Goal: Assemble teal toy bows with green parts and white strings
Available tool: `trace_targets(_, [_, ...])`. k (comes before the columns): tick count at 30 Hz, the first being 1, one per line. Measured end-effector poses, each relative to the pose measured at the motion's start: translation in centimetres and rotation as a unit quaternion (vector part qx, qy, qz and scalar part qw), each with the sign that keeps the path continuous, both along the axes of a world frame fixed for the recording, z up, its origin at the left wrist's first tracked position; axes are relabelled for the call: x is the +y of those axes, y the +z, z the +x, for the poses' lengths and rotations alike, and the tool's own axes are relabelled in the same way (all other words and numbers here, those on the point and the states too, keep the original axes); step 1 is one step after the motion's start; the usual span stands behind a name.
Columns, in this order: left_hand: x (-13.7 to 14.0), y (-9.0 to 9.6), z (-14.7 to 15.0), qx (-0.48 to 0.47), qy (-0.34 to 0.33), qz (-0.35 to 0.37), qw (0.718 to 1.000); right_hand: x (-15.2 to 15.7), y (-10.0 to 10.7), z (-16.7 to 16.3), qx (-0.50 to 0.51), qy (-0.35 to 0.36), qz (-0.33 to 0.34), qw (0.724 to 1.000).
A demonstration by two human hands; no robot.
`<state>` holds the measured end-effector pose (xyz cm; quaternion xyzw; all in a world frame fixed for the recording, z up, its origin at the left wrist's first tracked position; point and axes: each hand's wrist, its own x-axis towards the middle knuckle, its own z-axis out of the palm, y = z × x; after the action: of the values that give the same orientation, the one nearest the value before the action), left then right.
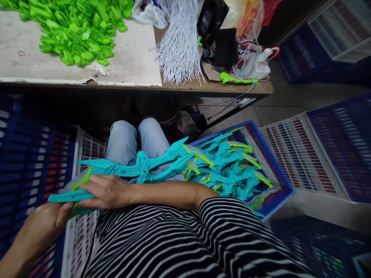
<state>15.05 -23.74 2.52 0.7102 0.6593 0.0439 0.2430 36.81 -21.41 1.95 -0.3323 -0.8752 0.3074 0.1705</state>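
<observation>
Across my lap lies a long turquoise plastic toy piece [143, 166] with pointed blades, a hub in the middle and lime-green edging. My right hand [108, 191] reaches over to the left, its fingers closed around a slim turquoise plastic part [71, 196] with some green beneath it. My left hand [46, 220] is closed at the lower side of that same part, its thumb beside the green; most of its fingers are hidden. Whether the slim part joins the long piece cannot be made out. Beside my right arm, similar turquoise and green pieces [232, 170] lie piled up.
The pile sits in a blue crate [285, 189] at my right. White and blue crates [301, 154] stand beyond it, others [84, 231] at my left. The table [130, 58] ahead bears lime-green parts [84, 34], white ties [181, 46] and tangled cables [246, 58].
</observation>
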Motion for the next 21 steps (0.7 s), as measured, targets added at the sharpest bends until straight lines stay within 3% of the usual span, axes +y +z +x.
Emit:
trace_targets(5, [0.2,-1.0,-0.3,-0.008,-0.009,-0.036,0.999,0.3,-1.1,-0.6,0.006,0.006,-0.024,1.0])
trace_targets(8, [-0.1,-1.2,0.7,-0.009,-0.022,-0.096,0.995,0.0,-1.9,-0.8,-0.001,0.022,-0.031,0.999])
trace_targets(11, [-0.6,-1.3,1.8,-0.006,-0.009,-0.138,0.99,-0.3,-2.0,0.2,-0.018,0.045,0.007,0.999])
trace_targets(13, [-1.0,-1.6,2.2,-0.009,0.012,-0.152,0.988,0.1,-1.9,2.5,-0.022,0.054,0.056,0.997])
trace_targets(16, [-1.2,-1.7,2.4,0.003,0.031,-0.167,0.985,2.0,-1.8,7.6,-0.046,-0.009,0.091,0.995])
trace_targets(18, [-1.1,-1.5,2.5,0.018,0.036,-0.157,0.987,3.6,-2.1,10.9,-0.086,-0.035,0.07,0.993])
trace_targets(21, [-0.8,-1.2,2.8,0.023,0.043,-0.127,0.991,5.2,-3.1,13.7,-0.117,0.006,0.027,0.993])
